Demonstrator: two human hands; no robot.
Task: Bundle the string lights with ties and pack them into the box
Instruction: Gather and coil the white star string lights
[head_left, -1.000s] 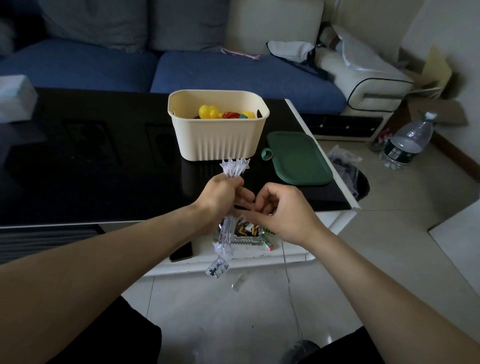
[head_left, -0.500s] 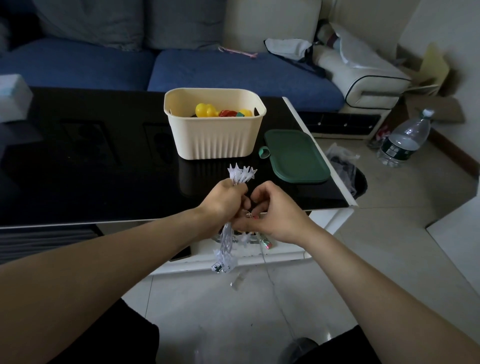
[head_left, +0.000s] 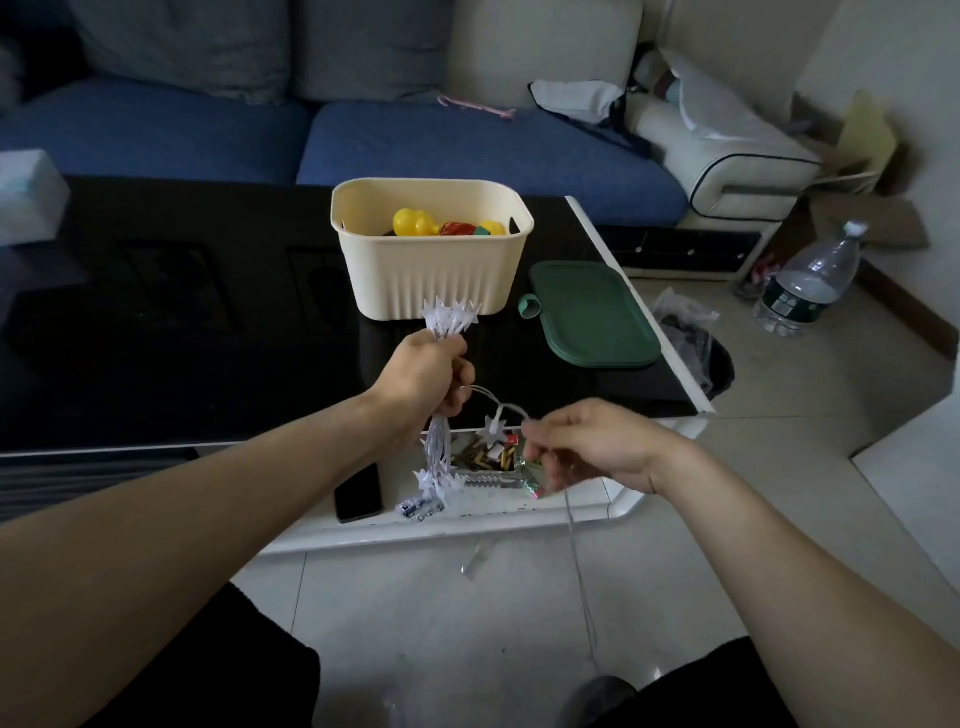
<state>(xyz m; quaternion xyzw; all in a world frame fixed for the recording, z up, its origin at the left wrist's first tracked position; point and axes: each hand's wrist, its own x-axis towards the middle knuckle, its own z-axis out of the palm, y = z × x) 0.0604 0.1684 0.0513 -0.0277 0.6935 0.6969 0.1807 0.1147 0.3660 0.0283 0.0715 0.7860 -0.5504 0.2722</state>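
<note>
Near the centre of the frame the left hand (head_left: 423, 371) is closed in a fist around a gathered bundle of string lights (head_left: 439, 452), whose white star-shaped bulbs fan out above the fist and hang in a cluster below it. A loose strand arcs from that fist to the right, carrying one star bulb, and reaches the right hand (head_left: 592, 447) at centre right, whose fingertips pinch the thin wire; the rest of the wire drops from there toward the floor at the bottom of the frame. Just above the left hand, the cream box (head_left: 434, 249) stands open on the black table (head_left: 156, 322), with yellow and red items inside. A green lid (head_left: 592, 314) lies flat just right of the box. A dark phone (head_left: 358, 491) rests on the white lower shelf, left of the hanging bulbs.
</note>
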